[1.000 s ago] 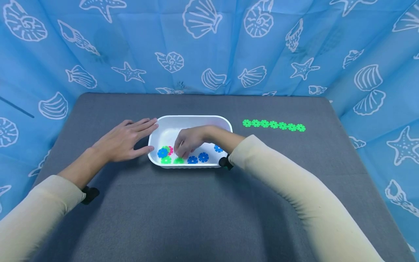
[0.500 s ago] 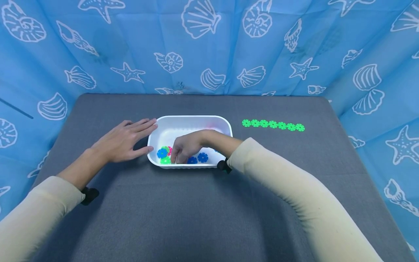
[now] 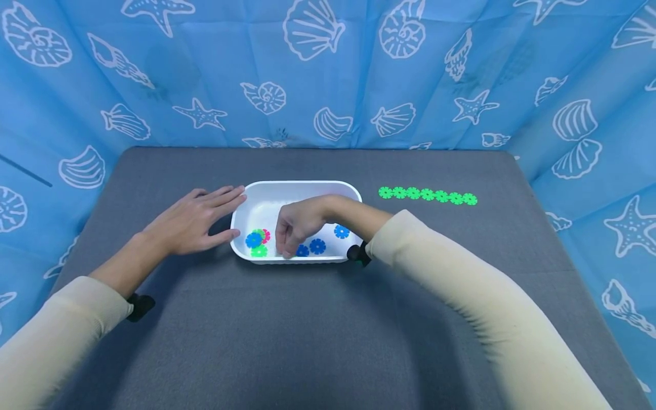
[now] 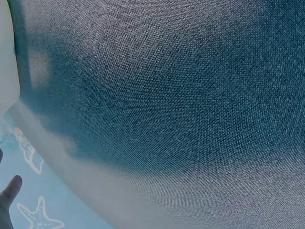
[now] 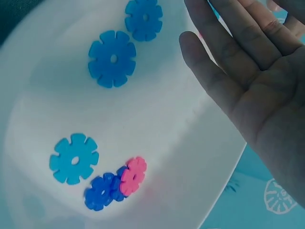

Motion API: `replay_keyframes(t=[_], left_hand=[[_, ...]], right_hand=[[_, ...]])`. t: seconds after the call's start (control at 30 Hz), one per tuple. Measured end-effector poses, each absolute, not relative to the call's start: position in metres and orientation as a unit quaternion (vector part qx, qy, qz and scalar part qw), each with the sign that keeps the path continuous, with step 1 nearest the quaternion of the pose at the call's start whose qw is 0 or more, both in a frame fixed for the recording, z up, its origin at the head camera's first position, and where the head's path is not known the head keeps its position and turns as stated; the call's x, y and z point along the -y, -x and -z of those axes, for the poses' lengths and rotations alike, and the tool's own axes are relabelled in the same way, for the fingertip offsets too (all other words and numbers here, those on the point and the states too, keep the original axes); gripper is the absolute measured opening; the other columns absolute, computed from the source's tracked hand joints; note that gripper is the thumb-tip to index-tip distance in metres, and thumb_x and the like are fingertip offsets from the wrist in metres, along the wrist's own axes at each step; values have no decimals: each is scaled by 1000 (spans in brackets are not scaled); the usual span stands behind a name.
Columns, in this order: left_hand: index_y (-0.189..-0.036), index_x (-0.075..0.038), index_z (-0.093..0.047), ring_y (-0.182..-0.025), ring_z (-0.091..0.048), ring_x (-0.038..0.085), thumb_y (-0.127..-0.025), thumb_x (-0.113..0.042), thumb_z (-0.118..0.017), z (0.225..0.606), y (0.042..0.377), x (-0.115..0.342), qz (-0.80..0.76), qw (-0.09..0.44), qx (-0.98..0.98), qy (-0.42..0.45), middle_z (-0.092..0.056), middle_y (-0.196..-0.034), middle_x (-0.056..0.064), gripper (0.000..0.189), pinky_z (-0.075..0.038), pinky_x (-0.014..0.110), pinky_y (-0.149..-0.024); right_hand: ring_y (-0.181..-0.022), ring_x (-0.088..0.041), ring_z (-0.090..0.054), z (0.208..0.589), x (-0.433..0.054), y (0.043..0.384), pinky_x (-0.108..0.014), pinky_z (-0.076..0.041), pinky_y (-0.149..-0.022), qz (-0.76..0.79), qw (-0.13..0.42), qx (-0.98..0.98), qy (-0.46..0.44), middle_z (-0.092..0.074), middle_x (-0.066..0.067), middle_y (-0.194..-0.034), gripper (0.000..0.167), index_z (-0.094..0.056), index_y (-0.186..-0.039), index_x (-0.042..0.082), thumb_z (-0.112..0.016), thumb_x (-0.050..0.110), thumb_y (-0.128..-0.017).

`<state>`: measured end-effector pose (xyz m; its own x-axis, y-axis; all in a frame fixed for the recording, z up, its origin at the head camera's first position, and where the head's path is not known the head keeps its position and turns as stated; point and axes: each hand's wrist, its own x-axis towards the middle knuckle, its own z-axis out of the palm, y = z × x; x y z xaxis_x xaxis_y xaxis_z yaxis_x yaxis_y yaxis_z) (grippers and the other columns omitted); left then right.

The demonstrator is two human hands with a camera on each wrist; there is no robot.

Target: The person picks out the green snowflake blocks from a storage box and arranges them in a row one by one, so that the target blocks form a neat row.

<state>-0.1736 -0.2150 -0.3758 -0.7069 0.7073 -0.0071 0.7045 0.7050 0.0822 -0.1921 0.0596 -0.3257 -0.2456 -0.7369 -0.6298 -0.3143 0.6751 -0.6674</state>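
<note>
Right hand point(image 3: 301, 222) shifted rightward, fingers bent inside tray point(image 3: 297, 183).

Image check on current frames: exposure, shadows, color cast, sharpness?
Head: brightest, saturated color, white tray near washed out inside, soft shadows on the gray table. Left wrist: dim, bluish, broad dark shadow over the cloth, table edge soft at lower left. Right wrist: bluish, right hand underlit, blue disc notches readable.

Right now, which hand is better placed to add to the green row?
Likely the right hand, inside the white tub beside blue pieces; the green row lies right of the tub. The left hand, left of the tub, is farther.
</note>
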Motion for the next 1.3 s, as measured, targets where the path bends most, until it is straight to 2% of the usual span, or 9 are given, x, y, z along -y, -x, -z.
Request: replay_keyframes(t=[0.23, 0.67, 0.77, 0.9, 1.03, 1.1, 1.2, 1.3], left_hand=[[-156, -11, -34, -144, -35, 33, -95, -52, -57, 377, 173, 216, -35, 17, -923, -383, -31, -161, 9, 77, -35, 64, -103], [-155, -11, -35, -145, -34, 33, -95, -53, -57, 375, 172, 214, -29, 18, -925, -379, -31, -161, 10, 77, -35, 65, -104], [-155, -10, -35, -145, -34, 33, -95, -52, -57, 375, 173, 213, -29, 19, -924, -380, -30, -161, 10, 77, -35, 65, -104], [-155, -11, -35, -145, -34, 33, -95, -53, -57, 375, 173, 213, -28, 21, -924, -381, -30, -161, 10, 77, -35, 65, -104], [-156, -11, -34, -145, -34, 33, -95, -53, -57, 375, 173, 213, -27, 22, -924, -380, -30, -161, 9, 77, -35, 65, -104], [-156, -11, -34, -145, -33, 33, -95, -53, -56, 374, 173, 213, -27, 23, -925, -379, -30, -162, 9, 77, -34, 65, -104], [-156, -12, -34, -145, -33, 33, -95, -53, -56, 374, 174, 213, -27, 24, -925, -377, -30, -162, 9, 77, -34, 66, -104], [-156, -12, -34, -145, -33, 33, -95, -53, -57, 374, 173, 213, -28, 24, -926, -377, -30, -162, 9, 77, -33, 66, -105]], right_hand=[[-98, -13, -55, 322, -65, 190, -31, -47, -92, 206, 495, -771, 344, -70, 0, -105, 18, -73, -111, 7, -68, 14, -95], [-98, -17, -58, 313, -100, 192, -33, -47, -89, 220, 474, -790, 321, -70, -2, -103, 18, -72, -113, 8, -64, 13, -98], [-91, -18, -56, 312, -115, 194, -32, -45, -86, 223, 465, -797, 313, -67, -3, -93, 19, -72, -114, 7, -63, 13, -97], [-77, -17, -49, 310, -140, 196, -31, -43, -79, 230, 452, -809, 297, -52, -2, -74, 19, -72, -113, 7, -63, 12, -97], [-70, -17, -43, 304, -168, 199, -31, -41, -72, 254, 428, -822, 278, -43, -1, -68, 21, -71, -115, 5, -63, 11, -97], [-69, -18, -43, 301, -184, 201, -32, -41, -74, 268, 416, -828, 263, -43, -1, -68, 24, -70, -118, 4, -62, 12, -97], [-78, -20, -51, 298, -209, 203, -35, -45, -83, 294, 396, -838, 231, -48, -1, -71, 26, -69, -121, 3, -61, 12, -98], [-84, -21, -55, 296, -237, 204, -36, -47, -87, 319, 370, -853, 187, -49, -1, -70, 27, -68, -122, 3, -61, 12, -97]])
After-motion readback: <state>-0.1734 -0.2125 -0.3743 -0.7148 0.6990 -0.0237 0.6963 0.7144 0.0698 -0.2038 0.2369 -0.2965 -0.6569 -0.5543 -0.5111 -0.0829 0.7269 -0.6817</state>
